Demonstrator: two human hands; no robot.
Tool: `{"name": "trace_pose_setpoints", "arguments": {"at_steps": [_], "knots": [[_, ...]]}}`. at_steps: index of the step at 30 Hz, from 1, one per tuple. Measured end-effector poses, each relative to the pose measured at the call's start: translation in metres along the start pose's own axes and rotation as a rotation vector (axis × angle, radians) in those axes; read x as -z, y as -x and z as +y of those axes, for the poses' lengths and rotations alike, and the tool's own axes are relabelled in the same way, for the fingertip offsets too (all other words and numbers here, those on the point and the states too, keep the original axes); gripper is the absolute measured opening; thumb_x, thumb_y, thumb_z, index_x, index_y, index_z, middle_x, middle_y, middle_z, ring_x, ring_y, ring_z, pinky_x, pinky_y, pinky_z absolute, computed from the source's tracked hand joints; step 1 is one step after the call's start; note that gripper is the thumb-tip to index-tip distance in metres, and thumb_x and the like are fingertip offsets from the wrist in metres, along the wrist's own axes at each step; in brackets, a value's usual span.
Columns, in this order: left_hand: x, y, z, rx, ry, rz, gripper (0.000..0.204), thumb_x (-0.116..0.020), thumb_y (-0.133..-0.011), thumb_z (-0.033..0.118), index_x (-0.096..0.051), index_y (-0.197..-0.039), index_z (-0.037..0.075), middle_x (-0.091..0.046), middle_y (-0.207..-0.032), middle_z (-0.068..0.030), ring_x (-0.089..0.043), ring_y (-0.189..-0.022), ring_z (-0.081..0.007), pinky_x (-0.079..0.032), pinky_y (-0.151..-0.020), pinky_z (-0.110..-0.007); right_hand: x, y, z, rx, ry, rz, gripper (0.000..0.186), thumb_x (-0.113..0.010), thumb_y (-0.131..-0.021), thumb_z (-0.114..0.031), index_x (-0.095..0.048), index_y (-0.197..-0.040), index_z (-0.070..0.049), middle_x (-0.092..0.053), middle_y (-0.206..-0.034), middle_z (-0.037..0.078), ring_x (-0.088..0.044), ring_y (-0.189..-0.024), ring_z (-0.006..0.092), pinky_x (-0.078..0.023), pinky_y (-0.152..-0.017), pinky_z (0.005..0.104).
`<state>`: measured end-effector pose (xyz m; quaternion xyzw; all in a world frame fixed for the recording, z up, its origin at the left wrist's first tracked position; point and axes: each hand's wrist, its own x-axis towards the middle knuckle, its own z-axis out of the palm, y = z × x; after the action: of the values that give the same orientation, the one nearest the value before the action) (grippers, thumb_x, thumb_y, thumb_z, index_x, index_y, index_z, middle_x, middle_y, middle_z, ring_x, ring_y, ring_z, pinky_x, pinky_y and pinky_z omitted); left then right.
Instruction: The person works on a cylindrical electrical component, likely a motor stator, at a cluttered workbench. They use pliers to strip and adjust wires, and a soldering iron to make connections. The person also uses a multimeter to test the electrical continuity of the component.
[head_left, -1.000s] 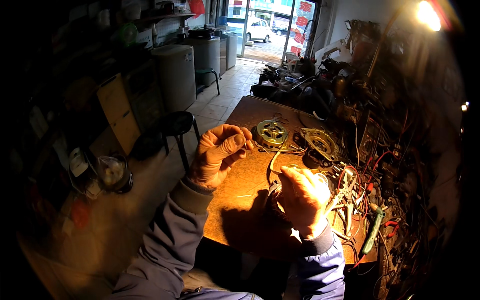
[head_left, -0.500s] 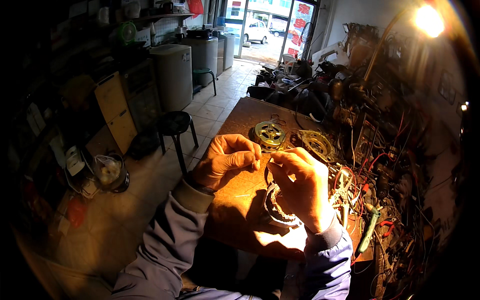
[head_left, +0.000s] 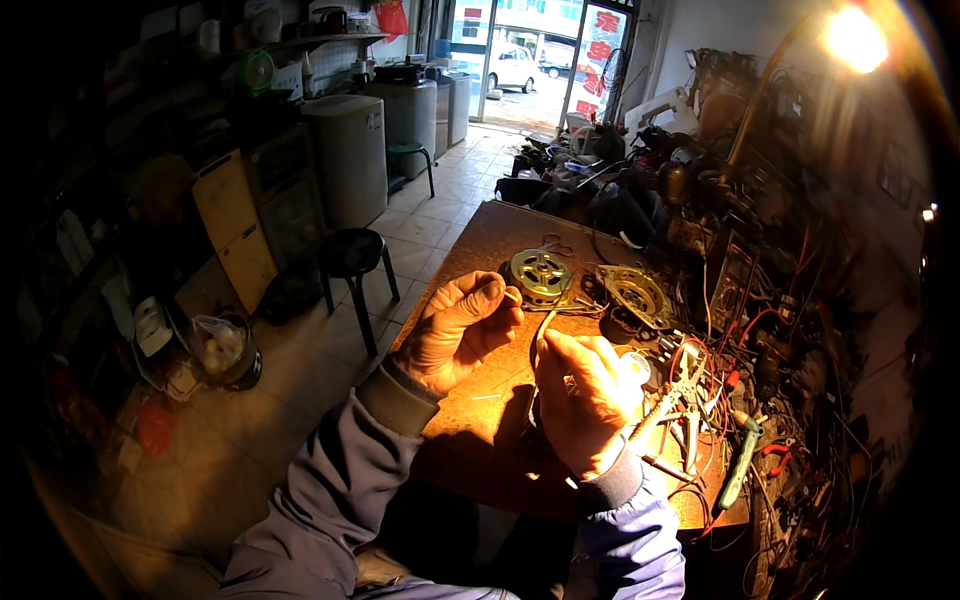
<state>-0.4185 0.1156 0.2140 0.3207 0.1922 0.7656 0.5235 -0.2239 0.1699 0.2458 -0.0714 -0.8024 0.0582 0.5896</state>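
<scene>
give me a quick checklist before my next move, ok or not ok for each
1. Lamp lit over the table: ok.
2. Right hand has the thin pale strip: ok, it rises from the fingers and appears pinched.
3. Left hand grips something: cannot tell; the fingers are curled together, and any piece there is too small to make out.
4. Hands apart from each other: ok, there is a gap between them.
5. Pliers nearby: ok, lying just right of the right hand.
6. Right side free of clutter: not ok, there is a wire tangle.
</scene>
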Motion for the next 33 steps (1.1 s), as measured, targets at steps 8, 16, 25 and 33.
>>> {"name": "trace_pose_setpoints", "arguments": {"at_steps": [8,16,25,33], "knots": [[-0.0037,0.0011,0.0001,0.018,-0.001,-0.034,0.013,-0.068,-0.108,0.018,-0.070,-0.117,0.009,-0.076,-0.110,-0.0100,-0.078,-0.098,-0.0214,-0.067,-0.081,-0.033,-0.0005,0.0008,0.0029,0.014,-0.030,0.021,0.025,-0.085,-0.082,0.004,-0.077,-0.105,0.000,-0.072,-0.083,0.013,-0.072,-0.069,0.0292,-0.058,-0.062,0.0364],[-0.0016,0.0010,-0.0011,0.016,0.004,-0.052,0.013,-0.068,-0.108,0.018,-0.069,-0.117,0.008,-0.076,-0.110,-0.0100,-0.077,-0.098,-0.0215,-0.066,-0.082,-0.033,-0.0009,0.0022,0.0035,-0.006,-0.076,0.034,0.026,-0.085,-0.081,0.004,-0.077,-0.105,-0.001,-0.072,-0.084,0.013,-0.071,-0.068,0.0287,-0.057,-0.061,0.0365],[-0.0052,0.0023,-0.0006,0.037,-0.025,-0.034,0.015,-0.069,-0.108,0.019,-0.068,-0.116,0.007,-0.075,-0.108,-0.0095,-0.076,-0.095,-0.0201,-0.066,-0.082,-0.032,-0.0013,0.0020,0.0042,-0.003,-0.070,0.014,0.025,-0.085,-0.083,0.004,-0.076,-0.106,-0.002,-0.072,-0.084,0.013,-0.071,-0.068,0.0294,-0.057,-0.060,0.0369],[-0.0064,0.0023,-0.0004,0.037,-0.022,-0.028,0.015,-0.068,-0.108,0.018,-0.067,-0.116,0.005,-0.075,-0.107,-0.0099,-0.077,-0.092,-0.0197,-0.066,-0.080,-0.032,-0.0018,0.0027,0.0046,-0.004,-0.065,0.010,0.026,-0.084,-0.083,0.004,-0.076,-0.107,-0.001,-0.072,-0.084,0.013,-0.071,-0.068,0.0299,-0.057,-0.060,0.0371]]}}
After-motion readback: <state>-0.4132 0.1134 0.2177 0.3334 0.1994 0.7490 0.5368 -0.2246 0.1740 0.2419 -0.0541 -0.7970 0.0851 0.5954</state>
